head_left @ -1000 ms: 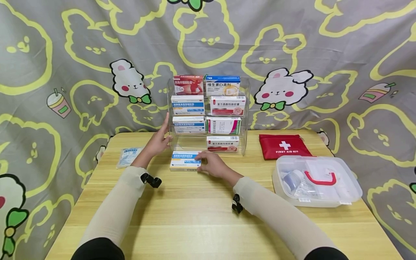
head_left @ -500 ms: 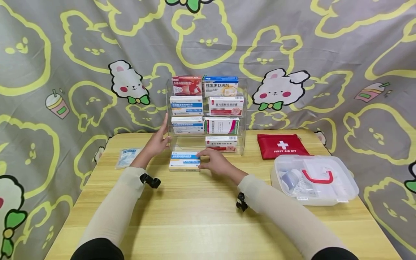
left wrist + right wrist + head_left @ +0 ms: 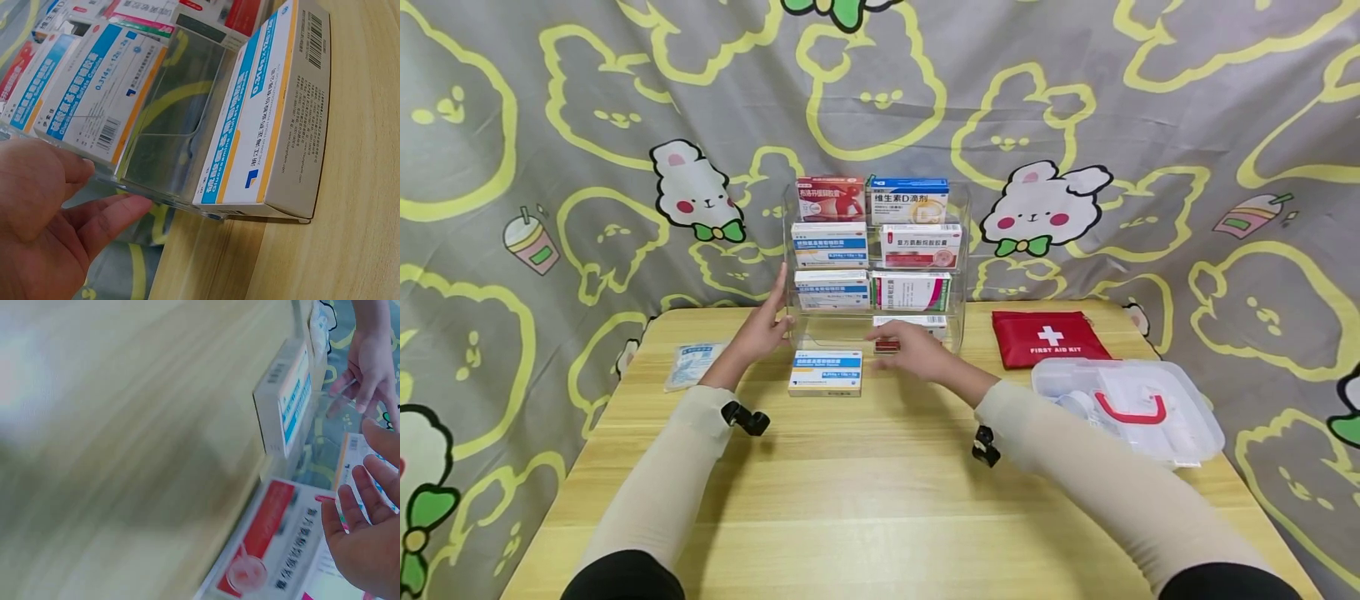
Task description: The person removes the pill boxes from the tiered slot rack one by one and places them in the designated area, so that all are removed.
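Note:
A clear tiered display rack [image 3: 831, 327] holds medicine boxes in pairs on its upper tiers. My left hand [image 3: 762, 332] rests against the rack's left side, fingers fairly straight; the left wrist view shows this hand [image 3: 69, 219] beside the rack edge. On the table before the lowest tier lies a blue-and-white medicine box [image 3: 825, 372], its printed end visible in the left wrist view. My right hand [image 3: 917, 350] hovers right of that box, apart from it, partly covering a red-and-white medicine box [image 3: 932, 323] on the lowest tier. Its fingers are loosely spread and hold nothing in the right wrist view.
A red first aid pouch [image 3: 1049, 340] lies right of the rack. In front of it stands a clear plastic case [image 3: 1183, 400] with a red handle, partly behind my right sleeve. A flat blue-and-white packet [image 3: 692, 365] lies at left. A patterned curtain hangs behind the table.
My right hand has let go of the blue-and-white medicine box and moved right and slightly up. That box stays on the table; my left hand keeps its place at the rack.

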